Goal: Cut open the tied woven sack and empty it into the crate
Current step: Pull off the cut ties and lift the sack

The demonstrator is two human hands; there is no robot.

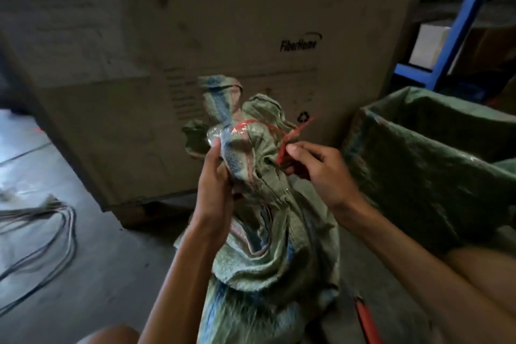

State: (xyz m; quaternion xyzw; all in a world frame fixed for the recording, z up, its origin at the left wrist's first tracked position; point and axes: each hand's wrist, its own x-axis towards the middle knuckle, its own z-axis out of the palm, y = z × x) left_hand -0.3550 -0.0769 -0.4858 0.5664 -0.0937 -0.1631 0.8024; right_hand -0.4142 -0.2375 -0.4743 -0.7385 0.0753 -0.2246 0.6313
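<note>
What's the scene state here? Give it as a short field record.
sack: green woven sack, upright on floor, neck bunched
tie: red tie around the neck, uncut
left hand: left hand gripping the sack neck below the tie
right hand: right hand pinching the tie's loose red ends
tool: red-handled tool on floor, right of sack, untouched
crate: crate at right, lined with green sacking
backdrop: cardboard box behind sack

Green woven sack (pixel 268 234) with blue and pink stripes; red tie (pixel 282 134); brown carton (pixel 195 36).
</note>
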